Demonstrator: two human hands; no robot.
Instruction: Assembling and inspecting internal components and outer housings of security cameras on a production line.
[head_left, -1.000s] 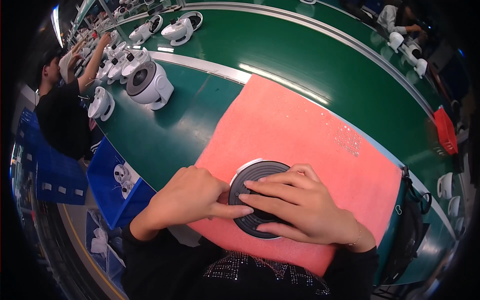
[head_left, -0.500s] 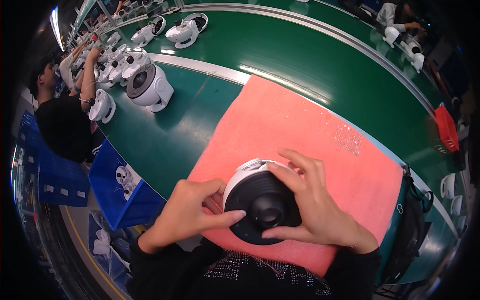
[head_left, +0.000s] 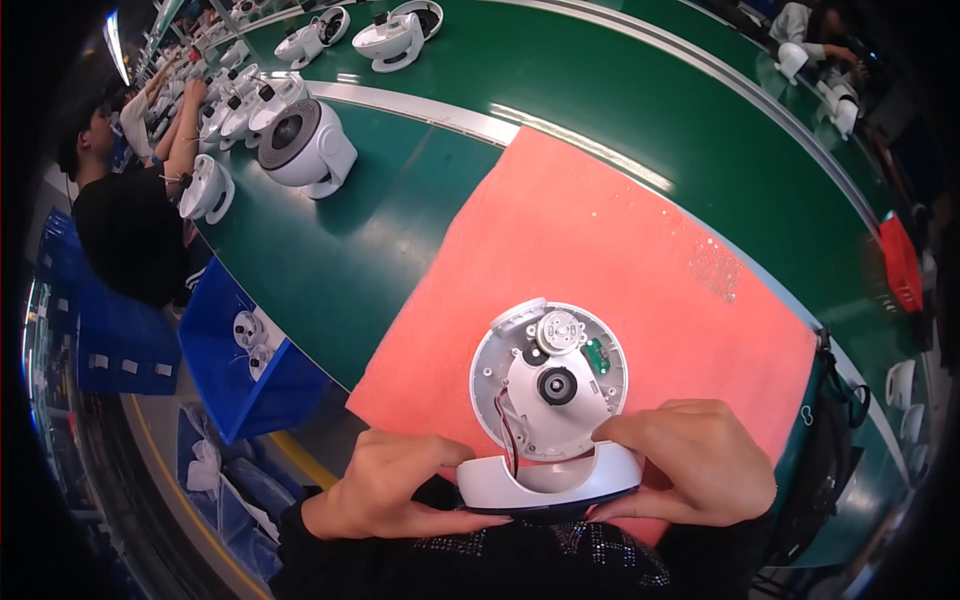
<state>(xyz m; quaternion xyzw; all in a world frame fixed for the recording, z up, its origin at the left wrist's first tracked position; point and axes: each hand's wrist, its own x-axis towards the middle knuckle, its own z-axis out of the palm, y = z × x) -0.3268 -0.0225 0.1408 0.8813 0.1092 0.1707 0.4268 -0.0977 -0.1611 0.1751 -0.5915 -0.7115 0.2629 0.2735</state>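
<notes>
A round white housing [head_left: 487,385] lies on the pink mat [head_left: 430,345] with its inside facing up. Set in it are a silver motor [head_left: 560,331], a small green circuit board [head_left: 597,355] and a black round hub [head_left: 556,386]. Dark red and black wires [head_left: 507,425] run from it toward a white curved piece [head_left: 550,487] with a U-shaped notch and a dark underside. My left hand [head_left: 392,490] is closed on that piece's left end, thumb underneath. At the right end my right hand [head_left: 695,465] grips it likewise. Both pieces touch or nearly touch.
Small shiny screws [head_left: 715,270] lie on the mat's far right. Left along the green bench stand a fan-like unit [head_left: 310,150] and several white housings [head_left: 207,190]. A blue bin [head_left: 225,385] holds white parts. A co-worker [head_left: 130,225] sits at left; a black bag [head_left: 825,460] lies right.
The dark round face that was up is turned away, and the housing's inside with its motor now shows. Both hands have moved nearer to me, onto the curved piece's ends.
</notes>
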